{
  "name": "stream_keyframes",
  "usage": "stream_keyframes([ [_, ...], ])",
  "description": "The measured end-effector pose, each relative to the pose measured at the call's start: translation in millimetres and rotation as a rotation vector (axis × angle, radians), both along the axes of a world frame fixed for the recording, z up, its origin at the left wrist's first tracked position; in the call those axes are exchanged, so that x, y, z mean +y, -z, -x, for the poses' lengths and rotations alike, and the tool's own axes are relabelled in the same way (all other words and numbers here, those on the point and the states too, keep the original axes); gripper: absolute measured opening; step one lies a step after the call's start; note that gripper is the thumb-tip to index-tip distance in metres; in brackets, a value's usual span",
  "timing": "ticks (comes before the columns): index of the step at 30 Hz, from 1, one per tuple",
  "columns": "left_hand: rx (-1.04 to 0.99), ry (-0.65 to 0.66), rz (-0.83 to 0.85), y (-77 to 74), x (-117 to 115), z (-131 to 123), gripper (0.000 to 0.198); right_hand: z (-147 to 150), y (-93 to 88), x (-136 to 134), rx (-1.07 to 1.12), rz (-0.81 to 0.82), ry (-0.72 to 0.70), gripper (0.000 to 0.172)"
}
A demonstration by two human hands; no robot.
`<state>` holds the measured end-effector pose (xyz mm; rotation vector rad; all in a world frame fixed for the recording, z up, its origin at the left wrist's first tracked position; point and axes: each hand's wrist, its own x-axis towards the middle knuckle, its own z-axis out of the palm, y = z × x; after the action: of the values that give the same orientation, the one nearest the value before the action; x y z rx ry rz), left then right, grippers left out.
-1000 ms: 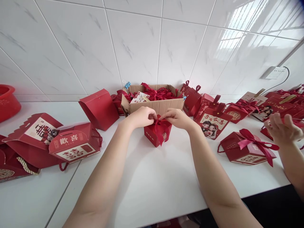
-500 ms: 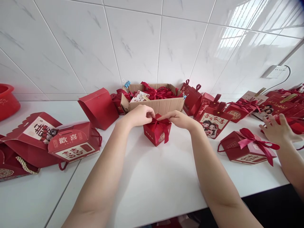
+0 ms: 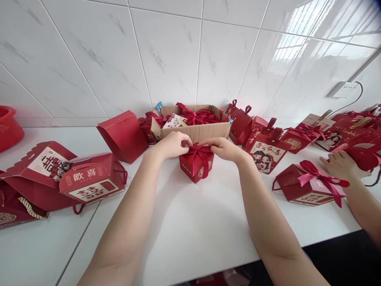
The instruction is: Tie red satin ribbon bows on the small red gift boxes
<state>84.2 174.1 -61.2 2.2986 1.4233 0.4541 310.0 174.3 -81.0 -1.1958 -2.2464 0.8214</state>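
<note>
A small red gift box (image 3: 188, 169) with gold lettering stands on the white table in front of me. A dark red satin ribbon (image 3: 198, 162) is tied on its top, and two tails hang down the front sides. From the left, my left hand (image 3: 174, 143) pinches the ribbon with thumb and forefinger. My right hand (image 3: 222, 149) is closed on its other side, thumb and fingers at the bow. Part of the bow is hidden under the fingers. Just behind the box is a cardboard carton (image 3: 196, 132) full of red ribbons, with a printed card on top.
Red gift boxes (image 3: 92, 180) lie at the left, near a red plastic basin (image 3: 10, 127). A plain red box (image 3: 123, 137) stands beside the carton. On the right are card-fronted boxes (image 3: 266, 153) and a ribboned box (image 3: 308, 186), with another person's hand (image 3: 342, 165) nearby.
The ribbon tails on the box have spread apart and shifted left; my fingers stay at the bow. The other person's hand has lowered toward the table.
</note>
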Motion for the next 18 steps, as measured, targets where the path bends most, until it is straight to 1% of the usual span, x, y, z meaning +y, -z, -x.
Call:
stream_keyframes([
  [3, -0.013, -0.028, -0.004, 0.1, -0.4, -0.5, 0.018, 0.3, -0.2, -0.5, -0.028, -0.034, 0.002, 0.054],
  [6, -0.034, -0.069, -0.026, 0.6, -0.3, -1.7, 0.016, 1.4, 0.0, -1.0, -0.022, -0.027, -0.003, 0.050],
  [12, -0.081, -0.098, -0.038, 4.3, 1.9, -3.0, 0.011, 2.4, 2.4, 1.3, -0.005, 0.061, -0.017, 0.051],
  [18, -0.097, -0.112, -0.048, 6.5, 2.7, -4.5, 0.012, 1.2, 6.0, 4.4, 0.037, 0.132, -0.056, 0.052],
])
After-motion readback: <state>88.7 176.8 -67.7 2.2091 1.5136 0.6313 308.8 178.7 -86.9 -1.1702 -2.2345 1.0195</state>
